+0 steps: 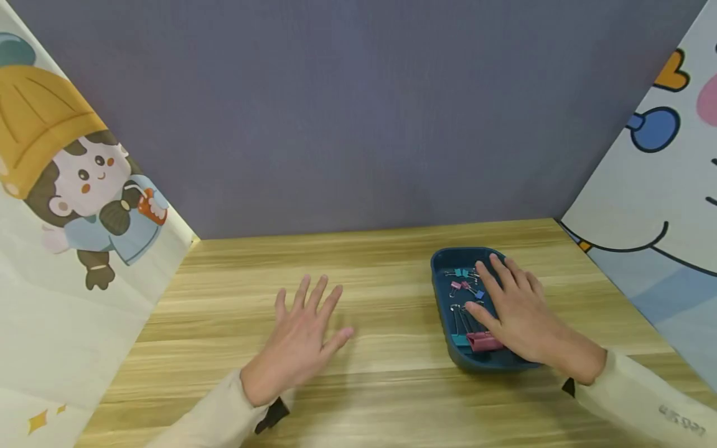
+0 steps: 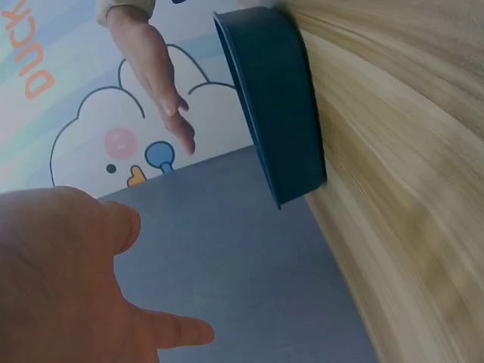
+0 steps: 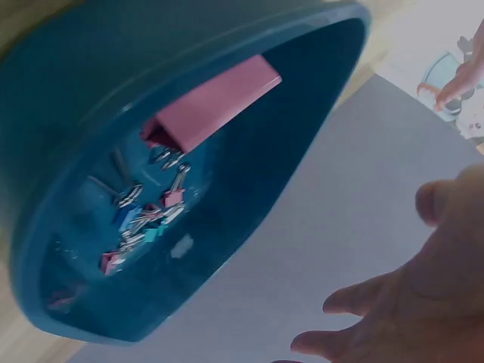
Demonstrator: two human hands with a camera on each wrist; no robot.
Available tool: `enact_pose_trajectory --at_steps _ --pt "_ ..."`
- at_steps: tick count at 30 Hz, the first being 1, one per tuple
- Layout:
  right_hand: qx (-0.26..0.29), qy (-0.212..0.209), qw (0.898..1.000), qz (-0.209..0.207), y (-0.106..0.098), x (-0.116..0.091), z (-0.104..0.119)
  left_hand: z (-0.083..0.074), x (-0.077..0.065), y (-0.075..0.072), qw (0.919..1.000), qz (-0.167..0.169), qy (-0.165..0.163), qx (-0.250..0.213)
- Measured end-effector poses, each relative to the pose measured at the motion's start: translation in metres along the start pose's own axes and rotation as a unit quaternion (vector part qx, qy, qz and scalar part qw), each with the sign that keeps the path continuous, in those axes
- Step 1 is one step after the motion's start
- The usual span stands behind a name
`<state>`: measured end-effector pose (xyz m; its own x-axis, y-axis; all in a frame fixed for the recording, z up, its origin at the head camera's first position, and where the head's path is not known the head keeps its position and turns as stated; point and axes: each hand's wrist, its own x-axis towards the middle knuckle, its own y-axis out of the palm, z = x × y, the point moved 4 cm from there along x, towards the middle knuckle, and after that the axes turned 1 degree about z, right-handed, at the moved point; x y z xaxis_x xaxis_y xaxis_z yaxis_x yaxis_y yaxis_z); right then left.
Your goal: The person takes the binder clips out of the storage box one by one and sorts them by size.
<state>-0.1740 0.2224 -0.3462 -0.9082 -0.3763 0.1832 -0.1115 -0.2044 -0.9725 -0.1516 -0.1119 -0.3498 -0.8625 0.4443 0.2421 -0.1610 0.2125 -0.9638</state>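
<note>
My right hand (image 1: 523, 311) hovers over the right side of a dark blue plastic tray (image 1: 440, 298), fingers spread and holding nothing. Inside the tray lie a large pink binder clip (image 1: 483, 341) and a teal binder clip (image 1: 460, 340), with several small pink, blue and teal binder clips (image 3: 151, 223) beyond them. The palm covers part of the tray in the head view. To the left, my left hand (image 1: 297, 342) is held above the table, fingers spread, with nothing in it. In the left wrist view, the tray's outer wall (image 2: 280, 98) shows past that hand.
The wood-grain table (image 1: 381, 348) runs back to a grey-blue wall panel (image 1: 358, 124). Printed side panels stand at the left (image 1: 33, 323) and right (image 1: 633, 199), the left one with a cartoon child in a yellow hat.
</note>
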Motion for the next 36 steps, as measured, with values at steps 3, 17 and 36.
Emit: enact_pose_trajectory --at_steps 3,17,36 --pt "0.004 -0.002 1.000 0.002 0.001 0.002 -0.009 0.002 0.004 0.002 0.9999 -0.007 0.007 -0.006" --pt "0.019 0.025 0.999 0.015 0.010 0.007 -0.050 -0.002 0.023 0.011 0.9933 -0.035 0.071 -0.084" --pt "0.019 0.087 0.993 0.080 0.015 -0.001 -0.073 -0.025 0.035 0.027 0.9892 0.006 0.104 -0.103"
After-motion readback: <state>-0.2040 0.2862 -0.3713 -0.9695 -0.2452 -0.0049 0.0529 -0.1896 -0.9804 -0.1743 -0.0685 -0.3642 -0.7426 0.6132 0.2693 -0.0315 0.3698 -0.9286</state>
